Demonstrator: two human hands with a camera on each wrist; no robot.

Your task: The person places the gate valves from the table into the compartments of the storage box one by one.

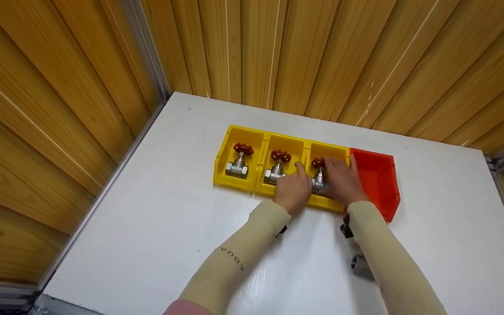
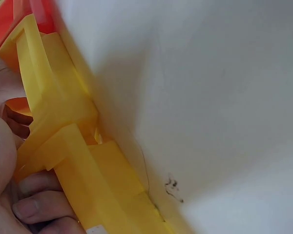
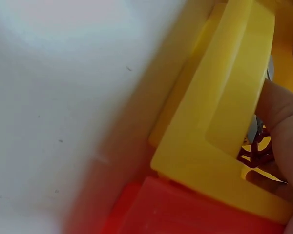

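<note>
Three metal valves with red handwheels stand in a row of yellow bins: a left valve (image 1: 237, 168), a middle valve (image 1: 274, 175) and a right valve (image 1: 320, 180). My right hand (image 1: 344, 180) holds the right valve inside its bin, the thumb at the grey body near the red handwheel (image 3: 258, 152). My left hand (image 1: 294, 189) straddles the side wall between the middle and right yellow bins (image 2: 39, 141), gripping it. Its fingers (image 2: 44, 202) curl down inside the middle bin, while its thumb side lies close to the right valve.
A red bin (image 1: 376, 181) adjoins the yellow row on the right. A grey metal fitting (image 1: 360, 266) lies on the white table (image 1: 155, 218), partly hidden under my right forearm. Wood-plank walls (image 1: 278, 52) rise behind and at the left.
</note>
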